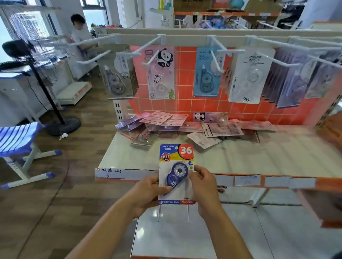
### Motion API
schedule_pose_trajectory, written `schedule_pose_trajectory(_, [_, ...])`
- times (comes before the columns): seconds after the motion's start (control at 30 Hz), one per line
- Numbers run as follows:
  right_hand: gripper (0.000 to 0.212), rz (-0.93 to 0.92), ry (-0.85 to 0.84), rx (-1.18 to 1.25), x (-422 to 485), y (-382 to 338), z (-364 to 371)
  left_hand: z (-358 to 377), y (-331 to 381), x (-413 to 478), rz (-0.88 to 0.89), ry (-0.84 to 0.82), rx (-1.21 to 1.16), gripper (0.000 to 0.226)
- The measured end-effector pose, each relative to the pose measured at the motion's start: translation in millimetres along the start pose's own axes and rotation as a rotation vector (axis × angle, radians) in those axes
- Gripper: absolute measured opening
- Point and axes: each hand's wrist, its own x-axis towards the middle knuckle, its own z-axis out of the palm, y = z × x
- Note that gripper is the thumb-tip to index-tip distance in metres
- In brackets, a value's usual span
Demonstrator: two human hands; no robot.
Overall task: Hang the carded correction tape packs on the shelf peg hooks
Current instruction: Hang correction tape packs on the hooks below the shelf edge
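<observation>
Both my hands hold one carded correction tape pack (176, 165) upright in front of the shelf edge; it is blue, yellow and red, marked 36, with a purple dispenser. My left hand (149, 193) grips its lower left side, thumb on the blister. My right hand (204, 187) pinches its right edge. White peg hooks (148, 47) jut from the rail above; a grey pack (117, 77), a panda pack (161, 73), a blue pack (207, 72) and a white pack (248, 76) hang there. A loose pile of packs (186, 128) lies on the shelf.
The cream shelf board (264, 154) carries an orange price strip along its front edge. A lower white shelf (200, 230) is below my hands. A blue stool (13, 139) and a fan stand (49, 95) are at left; a person (78, 31) stands behind.
</observation>
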Motion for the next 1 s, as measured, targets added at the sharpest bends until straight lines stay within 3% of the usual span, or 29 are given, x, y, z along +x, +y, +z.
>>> schedule_pose_trajectory(0.33, [0.011,-0.106,0.116,-0.038,-21.3,29.1,-22.0,-3.3,-59.7,-3.5,-0.025,-0.119,0.248,0.029])
schedule_pose_trajectory(0.6, [0.010,0.023,0.164,-0.187,-21.7,101.3,-45.5,11.4,-133.0,10.5,-0.094,-0.169,0.370,0.023])
schedule_pose_trajectory(1.0, [0.016,0.176,0.114,-0.367,37.0,226.3,-66.3,38.9,-243.2,85.1,-0.268,-0.117,0.576,0.042])
